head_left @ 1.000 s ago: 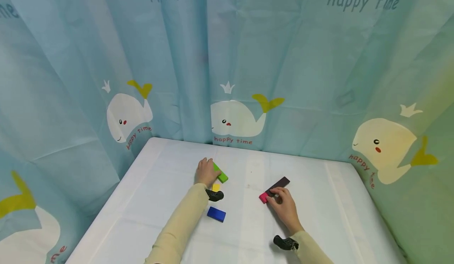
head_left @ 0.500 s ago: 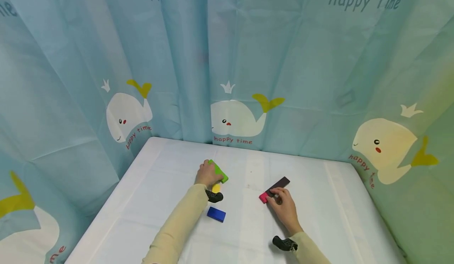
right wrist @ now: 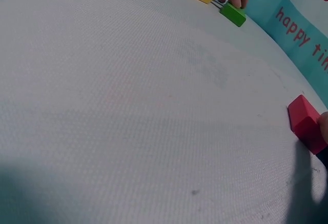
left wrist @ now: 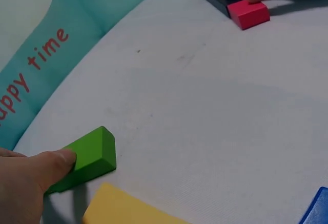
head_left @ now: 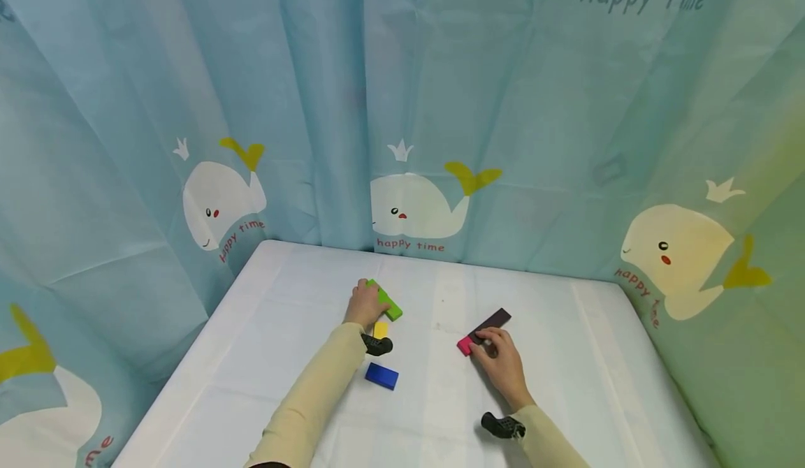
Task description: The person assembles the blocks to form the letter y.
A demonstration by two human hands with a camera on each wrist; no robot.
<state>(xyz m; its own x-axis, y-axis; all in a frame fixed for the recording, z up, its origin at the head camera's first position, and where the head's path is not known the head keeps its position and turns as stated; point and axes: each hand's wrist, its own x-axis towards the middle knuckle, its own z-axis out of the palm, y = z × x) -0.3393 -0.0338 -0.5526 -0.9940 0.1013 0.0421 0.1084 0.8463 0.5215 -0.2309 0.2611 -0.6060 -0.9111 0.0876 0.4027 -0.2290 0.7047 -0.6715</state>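
In the head view my left hand holds the long green block near the far left of the table. Its thumb lies against the block in the left wrist view. Just nearer than that hand is a yellow block, partly hidden by the wrist. Right of centre, my right hand grips a red block and a long black block laid end to end. Its thumb is at the red block, while a finger bears on the black one. The right wrist view shows the red block at its edge.
A blue block lies on the white table, nearer than the yellow one. Blue-green curtains with whale prints hang behind and beside the table. Black straps with dark stubs are on both wrists.
The left hand's fingers have shifted on the green block, baring its far end. That block has turned slightly. The right hand stays at the red and black blocks. The head view has tilted a little.
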